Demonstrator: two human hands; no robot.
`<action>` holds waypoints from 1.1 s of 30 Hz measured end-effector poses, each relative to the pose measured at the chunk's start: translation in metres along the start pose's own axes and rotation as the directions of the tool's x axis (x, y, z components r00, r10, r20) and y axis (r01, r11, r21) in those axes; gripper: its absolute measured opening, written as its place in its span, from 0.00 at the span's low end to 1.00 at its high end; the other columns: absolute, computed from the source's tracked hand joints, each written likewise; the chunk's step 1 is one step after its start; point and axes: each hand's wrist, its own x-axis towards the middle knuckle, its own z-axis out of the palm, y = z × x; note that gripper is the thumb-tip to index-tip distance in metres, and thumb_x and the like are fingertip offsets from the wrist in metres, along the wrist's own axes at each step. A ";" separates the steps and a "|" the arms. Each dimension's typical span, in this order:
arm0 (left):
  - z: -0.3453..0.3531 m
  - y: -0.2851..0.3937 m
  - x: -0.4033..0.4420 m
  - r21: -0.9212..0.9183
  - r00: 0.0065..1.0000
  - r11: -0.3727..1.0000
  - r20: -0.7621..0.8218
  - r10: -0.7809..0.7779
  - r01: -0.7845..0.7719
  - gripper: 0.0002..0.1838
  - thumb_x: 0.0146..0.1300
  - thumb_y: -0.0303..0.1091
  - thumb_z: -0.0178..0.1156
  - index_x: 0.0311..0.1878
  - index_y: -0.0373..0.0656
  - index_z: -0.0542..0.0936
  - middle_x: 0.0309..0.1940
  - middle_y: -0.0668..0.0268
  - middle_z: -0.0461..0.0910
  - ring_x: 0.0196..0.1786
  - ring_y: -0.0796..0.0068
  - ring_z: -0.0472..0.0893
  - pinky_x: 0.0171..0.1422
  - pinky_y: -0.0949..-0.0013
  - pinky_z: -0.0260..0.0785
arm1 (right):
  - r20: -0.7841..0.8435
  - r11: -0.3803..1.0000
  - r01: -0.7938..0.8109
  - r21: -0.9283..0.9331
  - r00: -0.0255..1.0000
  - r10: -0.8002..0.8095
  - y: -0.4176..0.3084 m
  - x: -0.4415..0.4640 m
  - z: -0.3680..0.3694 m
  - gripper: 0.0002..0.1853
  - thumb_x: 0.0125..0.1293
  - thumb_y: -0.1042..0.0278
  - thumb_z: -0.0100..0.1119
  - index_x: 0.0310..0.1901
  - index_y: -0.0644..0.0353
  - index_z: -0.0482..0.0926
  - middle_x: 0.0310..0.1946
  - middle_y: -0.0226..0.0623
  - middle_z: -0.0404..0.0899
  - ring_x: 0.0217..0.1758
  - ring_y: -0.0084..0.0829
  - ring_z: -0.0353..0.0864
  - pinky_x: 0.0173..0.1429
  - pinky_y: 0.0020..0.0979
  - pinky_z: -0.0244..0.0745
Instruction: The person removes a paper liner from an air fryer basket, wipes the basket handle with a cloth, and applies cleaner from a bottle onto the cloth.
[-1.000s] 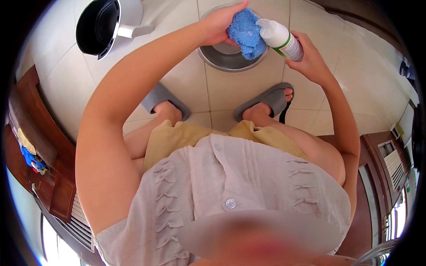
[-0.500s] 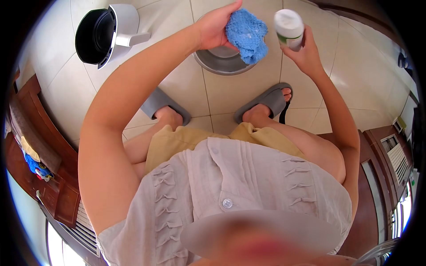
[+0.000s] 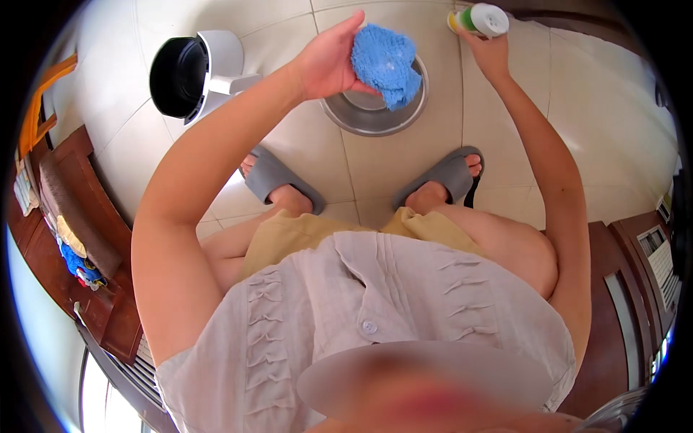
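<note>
One tiled floor (image 3: 498, 159): spread out below both hands; whether it is touched by the right fingers cannot be told.

Wooden furniture (image 3: 119, 317): set well apart from the left fingers, to their left and back toward the body; coloured fabric (image 3: 76, 261) is laid on it.

White container (image 3: 222, 54): stood on the floor to the left of the left fingers; its handle (image 3: 232, 84) is aimed at the left forearm (image 3: 238, 130), and could be knocked if the arm were swung that way.

Metal basin (image 3: 404, 119): placed below the left fingers, partly covered from view by hand and cloth.

Grey slippers (image 3: 444, 177): worn on both feet, nearer the body than either hand's fingers.

Blue cloth (image 3: 385, 61): carried on the upturned palm of the left hand (image 3: 332, 61), above the basin; the thumb is spread away, the other fingers mostly hidden beneath. It is best held level, with any drip caught by the basin.

White bottle (image 3: 476, 19): gripped by the right hand (image 3: 491, 56), its fingers wrapped round the body, well to the right of the left fingers. A firm, steady hold is advised, since it is tilted.

Whitish patch (image 3: 392, 66): seen on the cloth, just beyond the left fingers; best left uppermost.
</note>
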 end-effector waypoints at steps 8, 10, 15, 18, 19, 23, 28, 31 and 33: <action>0.005 -0.005 -0.022 0.063 0.984 0.995 -0.164 -0.064 0.075 0.32 0.80 0.61 0.45 0.69 0.43 0.73 0.64 0.58 0.79 0.65 0.55 0.80 0.68 0.41 0.75 | -0.314 0.981 -0.143 -0.129 0.944 0.096 0.004 -0.035 0.013 0.35 0.64 0.59 0.75 0.67 0.66 0.71 0.58 0.40 0.80 0.55 0.30 0.82 0.60 0.33 0.78; 0.013 -0.007 -0.031 0.040 0.983 0.999 -0.185 -0.012 0.020 0.31 0.80 0.60 0.44 0.69 0.44 0.73 0.64 0.59 0.79 0.65 0.55 0.81 0.68 0.41 0.74 | -0.240 0.928 -0.364 0.081 0.897 0.372 -0.010 -0.069 0.010 0.29 0.70 0.61 0.69 0.68 0.63 0.71 0.54 0.35 0.81 0.51 0.27 0.82 0.57 0.32 0.78; 0.031 -0.014 -0.037 -0.136 0.979 0.979 -0.162 0.127 -0.149 0.25 0.83 0.56 0.41 0.64 0.48 0.74 0.60 0.62 0.80 0.61 0.59 0.82 0.63 0.42 0.77 | 0.432 0.776 -0.488 0.398 0.847 0.311 -0.147 -0.094 0.027 0.25 0.82 0.54 0.50 0.71 0.60 0.69 0.59 0.33 0.80 0.58 0.26 0.81 0.59 0.33 0.78; 0.034 -0.011 -0.035 -0.096 0.980 0.978 -0.090 0.179 -0.187 0.23 0.83 0.55 0.39 0.64 0.50 0.73 0.60 0.63 0.79 0.61 0.63 0.81 0.62 0.46 0.76 | 0.664 0.467 -0.706 0.533 0.691 0.287 -0.198 -0.078 0.034 0.28 0.83 0.49 0.45 0.74 0.58 0.67 0.64 0.34 0.78 0.62 0.29 0.80 0.62 0.36 0.78; 0.034 -0.011 -0.035 -0.096 0.976 0.972 -0.063 0.208 -0.214 0.23 0.84 0.54 0.39 0.65 0.50 0.73 0.60 0.64 0.78 0.61 0.64 0.81 0.62 0.47 0.76 | 0.777 0.286 -0.807 0.517 0.582 0.238 -0.205 -0.073 0.036 0.29 0.84 0.47 0.42 0.76 0.58 0.65 0.66 0.36 0.76 0.63 0.31 0.80 0.63 0.38 0.78; 0.038 -0.003 -0.044 -0.063 0.949 0.954 -0.135 0.284 -0.294 0.27 0.84 0.56 0.35 0.68 0.48 0.72 0.66 0.64 0.75 0.66 0.62 0.77 0.68 0.47 0.72 | 0.792 0.347 -0.794 0.499 0.580 0.190 -0.210 -0.061 0.044 0.26 0.83 0.51 0.48 0.73 0.57 0.68 0.63 0.35 0.79 0.61 0.30 0.82 0.60 0.38 0.81; 0.027 -0.012 -0.054 0.269 0.937 0.942 -0.225 0.266 -0.202 0.31 0.81 0.62 0.40 0.74 0.52 0.68 0.67 0.65 0.74 0.65 0.68 0.75 0.69 0.55 0.68 | 0.775 0.455 -0.806 0.377 0.544 0.322 -0.209 -0.064 0.052 0.22 0.76 0.62 0.61 0.66 0.61 0.73 0.57 0.35 0.81 0.54 0.27 0.85 0.52 0.35 0.85; 0.014 -0.009 -0.065 0.531 0.867 0.809 -0.247 0.433 -0.253 0.37 0.77 0.67 0.44 0.76 0.51 0.66 0.70 0.64 0.70 0.68 0.69 0.73 0.70 0.56 0.66 | 0.773 0.508 -0.778 0.369 0.561 0.296 -0.217 -0.056 0.052 0.20 0.77 0.62 0.60 0.64 0.61 0.74 0.54 0.35 0.83 0.52 0.27 0.85 0.51 0.35 0.85; -0.009 -0.013 -0.088 0.696 0.835 0.688 -0.242 0.494 -0.206 0.41 0.74 0.69 0.49 0.78 0.49 0.64 0.73 0.62 0.67 0.70 0.68 0.71 0.71 0.58 0.66 | 0.738 0.498 -0.770 0.398 0.591 0.325 -0.220 -0.055 0.051 0.20 0.76 0.62 0.60 0.64 0.61 0.74 0.53 0.35 0.82 0.51 0.27 0.85 0.49 0.35 0.85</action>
